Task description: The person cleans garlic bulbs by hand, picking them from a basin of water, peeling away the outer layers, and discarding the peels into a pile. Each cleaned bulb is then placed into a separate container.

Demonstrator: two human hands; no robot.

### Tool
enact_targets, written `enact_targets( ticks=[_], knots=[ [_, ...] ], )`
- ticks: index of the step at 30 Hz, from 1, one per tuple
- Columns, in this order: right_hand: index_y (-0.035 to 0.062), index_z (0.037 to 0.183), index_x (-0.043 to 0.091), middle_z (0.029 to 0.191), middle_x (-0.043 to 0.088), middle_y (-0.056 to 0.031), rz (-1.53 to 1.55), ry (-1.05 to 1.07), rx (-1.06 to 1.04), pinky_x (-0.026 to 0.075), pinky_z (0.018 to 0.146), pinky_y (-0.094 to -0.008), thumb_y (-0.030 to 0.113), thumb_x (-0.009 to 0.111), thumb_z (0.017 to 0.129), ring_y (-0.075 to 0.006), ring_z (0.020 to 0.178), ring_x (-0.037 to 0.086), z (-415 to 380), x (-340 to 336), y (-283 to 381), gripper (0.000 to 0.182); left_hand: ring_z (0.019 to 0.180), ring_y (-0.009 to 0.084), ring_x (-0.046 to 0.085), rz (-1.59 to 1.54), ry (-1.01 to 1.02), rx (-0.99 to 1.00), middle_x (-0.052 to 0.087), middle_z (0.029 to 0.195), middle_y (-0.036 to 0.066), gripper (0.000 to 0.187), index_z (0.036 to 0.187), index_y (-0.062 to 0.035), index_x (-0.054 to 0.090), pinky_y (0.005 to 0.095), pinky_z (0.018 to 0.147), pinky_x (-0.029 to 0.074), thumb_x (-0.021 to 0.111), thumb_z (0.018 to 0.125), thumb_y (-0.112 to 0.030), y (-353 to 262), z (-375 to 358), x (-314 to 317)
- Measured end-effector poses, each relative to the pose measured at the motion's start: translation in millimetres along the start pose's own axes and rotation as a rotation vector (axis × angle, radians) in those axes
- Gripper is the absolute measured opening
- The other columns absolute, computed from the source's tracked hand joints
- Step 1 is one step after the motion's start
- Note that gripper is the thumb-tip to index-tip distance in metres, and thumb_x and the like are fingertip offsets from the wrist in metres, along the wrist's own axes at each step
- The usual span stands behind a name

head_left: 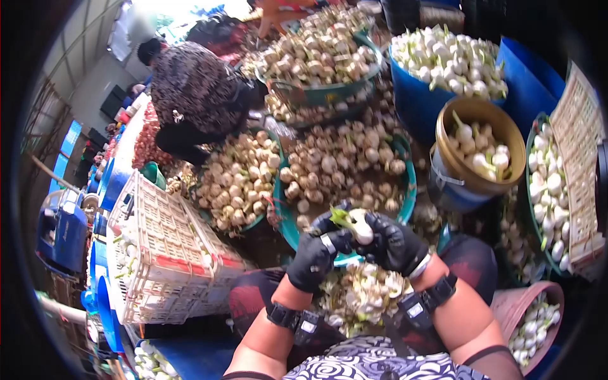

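A white garlic bulb [362, 228] with a green sprouted stem [342, 218] is held up between both black-gloved hands. My left hand [318, 250] is closed around the stem side. On the bulb's right, my right hand [394, 244] grips it with bent fingers. Whether either hand also holds a small tool cannot be made out. Just beyond the hands, a green tub [410, 193] contains many unpeeled garlic bulbs [339, 158]. Below them, between my knees, lies a heap of garlic skins and trimmings [361, 297].
At the right stand a yellow-rimmed bucket [446, 136] with bulbs and a blue barrel [408, 95] of peeled garlic. White plastic crates [171, 253] stand at the left, a pink bucket [506, 304] at the lower right. Another person [193, 88] bends over at the upper left.
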State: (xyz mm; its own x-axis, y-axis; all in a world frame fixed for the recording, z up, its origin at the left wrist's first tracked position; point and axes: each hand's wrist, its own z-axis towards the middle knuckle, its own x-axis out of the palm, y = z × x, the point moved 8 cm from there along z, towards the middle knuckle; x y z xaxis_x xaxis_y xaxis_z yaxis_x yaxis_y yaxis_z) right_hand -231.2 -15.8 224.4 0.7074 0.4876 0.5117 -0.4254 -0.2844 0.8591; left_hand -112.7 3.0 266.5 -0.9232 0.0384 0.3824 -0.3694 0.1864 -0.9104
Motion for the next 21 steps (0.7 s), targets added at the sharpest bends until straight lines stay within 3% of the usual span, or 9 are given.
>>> enact_targets(
  ticks=[2, 5, 7, 10, 13, 14, 15, 18, 21],
  knots=[
    [0.0024, 0.117, 0.053, 0.099, 0.062, -0.0050, 0.593, -0.054, 0.349, 0.051, 0.073, -0.0293, 0.021, 0.052, 0.095, -0.0148, 0.086, 0.061, -0.7, 20.4, -14.7, 0.029, 0.069, 0.0112, 0.057, -0.041, 0.056, 0.019, 0.064, 0.088, 0.006, 0.036, 0.116, 0.0042, 0.058, 0.0245, 0.064, 0.046, 0.060, 0.085, -0.013, 6.2, 3.2, -8.3],
    [0.0042, 0.111, 0.056, 0.092, 0.063, -0.0015, -0.094, -0.111, 0.158, 0.051, 0.072, -0.0264, 0.019, 0.055, 0.093, -0.0090, 0.081, 0.060, 9.2, -8.2, -21.5, 0.023, 0.070, 0.0122, 0.058, 0.059, -0.007, -0.007, 0.064, 0.089, 0.007, 0.037, 0.117, 0.0031, 0.058, 0.0260, 0.065, 0.048, 0.061, 0.086, -0.015, 14.0, 3.3, -18.9],
    [0.0010, 0.106, 0.058, 0.089, 0.062, -0.0023, 0.157, -0.209, 0.331, 0.049, 0.074, -0.0258, 0.014, 0.057, 0.091, -0.0095, 0.082, 0.058, 5.1, 4.3, -10.1, 0.020, 0.073, 0.0139, 0.060, 0.025, 0.017, -0.025, 0.064, 0.093, 0.009, 0.037, 0.118, 0.0024, 0.057, 0.0269, 0.067, 0.049, 0.061, 0.085, -0.012, 16.8, 7.2, -26.6],
    [-0.0004, 0.099, 0.060, 0.088, 0.062, -0.0017, 0.058, -0.309, 0.086, 0.047, 0.073, -0.0240, 0.011, 0.059, 0.089, -0.0093, 0.079, 0.057, 6.4, -8.2, -7.8, 0.015, 0.071, 0.0168, 0.061, -0.330, -0.067, -0.097, 0.064, 0.092, 0.010, 0.035, 0.118, 0.0027, 0.055, 0.0284, 0.064, 0.052, 0.055, 0.085, -0.009, 28.8, 15.0, -37.8],
    [0.0001, 0.091, 0.060, 0.074, 0.056, -0.0032, -0.594, -0.196, -0.332, 0.043, 0.065, -0.0252, 0.011, 0.060, 0.085, -0.0118, 0.070, 0.054, -6.1, 19.7, 47.0, 0.012, 0.067, 0.0135, 0.057, -0.445, -0.198, -0.075, 0.062, 0.080, 0.002, 0.030, 0.114, -0.0031, 0.059, 0.0280, 0.063, 0.049, 0.058, 0.088, -0.018, 28.2, 23.9, -63.9],
    [-0.0008, 0.084, 0.058, 0.068, 0.050, -0.0068, -0.433, -0.115, -0.334, 0.041, 0.059, -0.0288, 0.010, 0.061, 0.082, -0.0160, 0.061, 0.050, -10.7, 31.3, 43.8, 0.012, 0.066, 0.0130, 0.056, -0.368, -0.224, -0.029, 0.059, 0.074, 0.000, 0.030, 0.114, -0.0041, 0.059, 0.0280, 0.064, 0.049, 0.057, 0.089, -0.020, 22.7, 22.0, -71.4],
    [-0.0005, 0.077, 0.056, 0.065, 0.048, -0.0087, -0.377, 0.039, -0.077, 0.040, 0.056, -0.0315, 0.014, 0.065, 0.080, -0.0202, 0.056, 0.049, -14.9, 40.3, 34.1, 0.017, 0.066, 0.0136, 0.056, -0.426, -0.187, -0.063, 0.060, 0.074, 0.001, 0.031, 0.115, -0.0039, 0.059, 0.0280, 0.064, 0.048, 0.057, 0.090, -0.021, 25.0, 26.0, -73.9],
    [0.0023, 0.074, 0.058, 0.065, 0.053, -0.0066, -0.842, 0.086, 0.089, 0.042, 0.056, -0.0313, 0.020, 0.072, 0.073, -0.0160, 0.059, 0.052, -17.3, 18.6, 8.9, 0.023, 0.075, 0.0143, 0.061, 0.072, -0.161, 0.121, 0.063, 0.088, 0.010, 0.027, 0.115, 0.0006, 0.058, 0.0290, 0.069, 0.051, 0.050, 0.093, -0.013, 19.7, 19.1, -61.5],
    [0.0042, 0.080, 0.059, 0.070, 0.059, -0.0046, -1.050, 0.162, 0.255, 0.045, 0.060, -0.0299, 0.021, 0.077, 0.067, -0.0128, 0.065, 0.054, -20.5, 5.5, -1.7, 0.028, 0.091, 0.0199, 0.061, 0.022, -0.063, 0.018, 0.061, 0.109, 0.012, 0.034, 0.121, 0.0012, 0.052, 0.0311, 0.080, 0.051, 0.055, 0.089, -0.011, 22.9, 14.1, -50.7]
  ],
)
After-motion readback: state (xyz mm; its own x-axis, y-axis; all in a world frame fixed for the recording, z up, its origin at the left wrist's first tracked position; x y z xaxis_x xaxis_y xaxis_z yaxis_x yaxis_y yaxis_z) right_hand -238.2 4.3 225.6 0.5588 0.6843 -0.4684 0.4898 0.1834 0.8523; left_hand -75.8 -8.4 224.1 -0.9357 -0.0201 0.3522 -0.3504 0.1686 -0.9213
